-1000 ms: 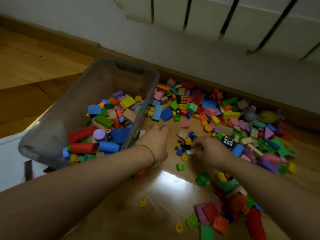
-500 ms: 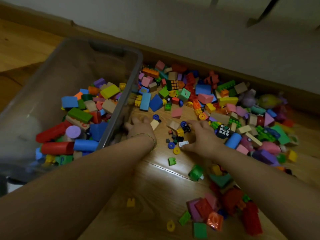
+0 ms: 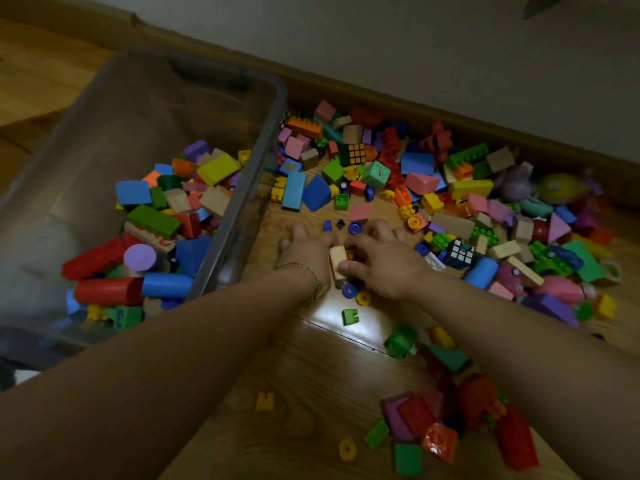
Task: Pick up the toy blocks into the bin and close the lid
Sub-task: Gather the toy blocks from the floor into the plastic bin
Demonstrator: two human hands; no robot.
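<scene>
left hand (image 3: 308, 251) and right hand (image 3: 384, 265) having drawn together since a second ago, now raking small pieces | fingers curling around tan block (image 3: 337, 259) | blocks mostly lying on floor (image 3: 277, 358) beside bin (image 3: 221, 237) | lid unseen

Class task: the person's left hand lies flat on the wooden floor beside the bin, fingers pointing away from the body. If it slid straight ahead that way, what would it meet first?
Probably the light blue rectangular block, directly beyond the left hand; bare floor lies between, though depth is unclear.
</scene>
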